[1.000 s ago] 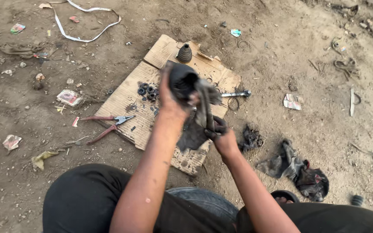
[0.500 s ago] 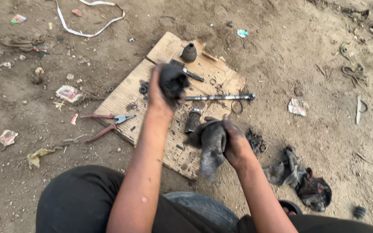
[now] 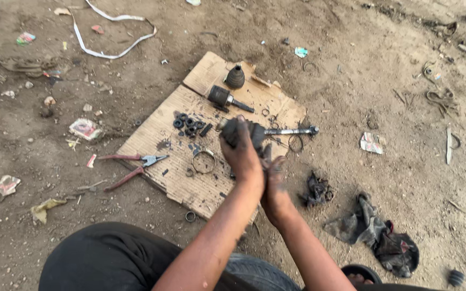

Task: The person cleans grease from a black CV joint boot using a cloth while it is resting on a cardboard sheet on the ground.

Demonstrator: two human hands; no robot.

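While the greasy joint (image 3: 244, 132) on its steel shaft (image 3: 292, 131) is gripped by the closed left hand (image 3: 242, 156) over the cardboard sheet (image 3: 163, 167), the right hand (image 3: 274, 183) is pressed against it, fingers curled. Red-handled pliers (image 3: 130, 167) are seen at nine o'clock.

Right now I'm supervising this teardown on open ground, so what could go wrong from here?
The small black rings lie loose on the cardboard by bare dirt and could roll off and get lost. Both hands look greasy, so the dark joint in the left hand might slip. The rag lies out of easy reach.
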